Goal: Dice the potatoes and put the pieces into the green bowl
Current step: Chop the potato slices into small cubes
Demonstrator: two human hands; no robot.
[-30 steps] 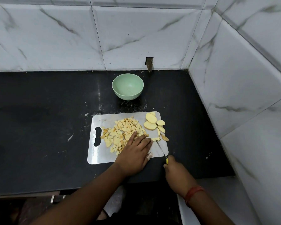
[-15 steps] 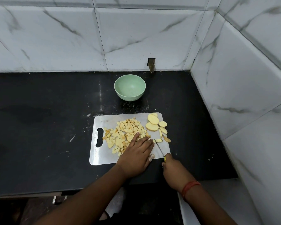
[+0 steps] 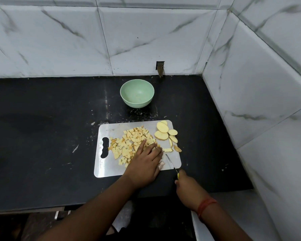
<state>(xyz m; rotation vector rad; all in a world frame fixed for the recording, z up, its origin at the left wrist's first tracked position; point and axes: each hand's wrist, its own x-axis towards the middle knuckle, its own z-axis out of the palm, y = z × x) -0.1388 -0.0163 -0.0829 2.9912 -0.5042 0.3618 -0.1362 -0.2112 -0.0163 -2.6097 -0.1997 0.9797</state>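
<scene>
Dicing is in progress at lower centre. The left hand (image 3: 146, 163) rests flat, fingers extended, on the diced potato (image 3: 129, 145) on the cutting board (image 3: 108, 169). The right hand (image 3: 187, 186) grips the knife (image 3: 170, 164). Uncut slices (image 3: 162, 134) lie on the board's right; the green bowl (image 3: 137, 93) above holds nothing. Next: position a slice under the blade.

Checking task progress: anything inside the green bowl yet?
The round pale green bowl shows a bare interior with no potato pieces; the diced yellow potato pieces lie on the metal cutting board. Nothing covers the bowl.

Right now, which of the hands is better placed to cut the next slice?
The right hand: it already grips the knife, blade on the cutting board. The left hand rests on the diced potato pieces.
</scene>
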